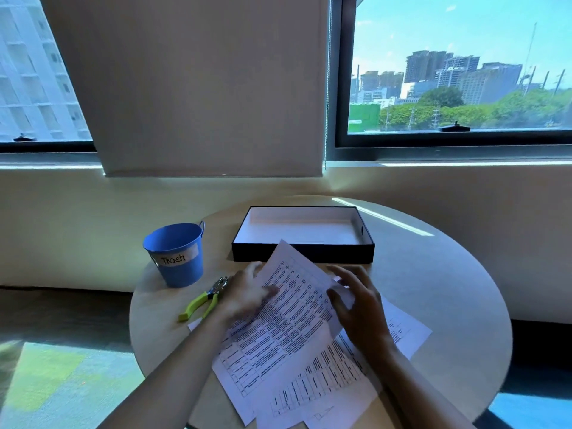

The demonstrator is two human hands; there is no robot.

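Several printed sheets lie fanned on a round table (433, 274). My left hand (247, 292) pinches the left edge of the top printed sheet (291, 308), thumb on its face, and its far end is raised off the pile. My right hand (359, 305) hovers at the sheet's right edge with fingers spread and slightly bent; whether it touches the paper is unclear because of blur. Lower sheets (309, 394) spread toward me and to the right.
A blue bucket labelled "Trash" (176, 255) stands at the table's left. A staple remover with green handles (201, 301) lies beside my left hand. An open dark box with a white inside (303, 255) sits beyond the papers. Wall and windows lie behind.
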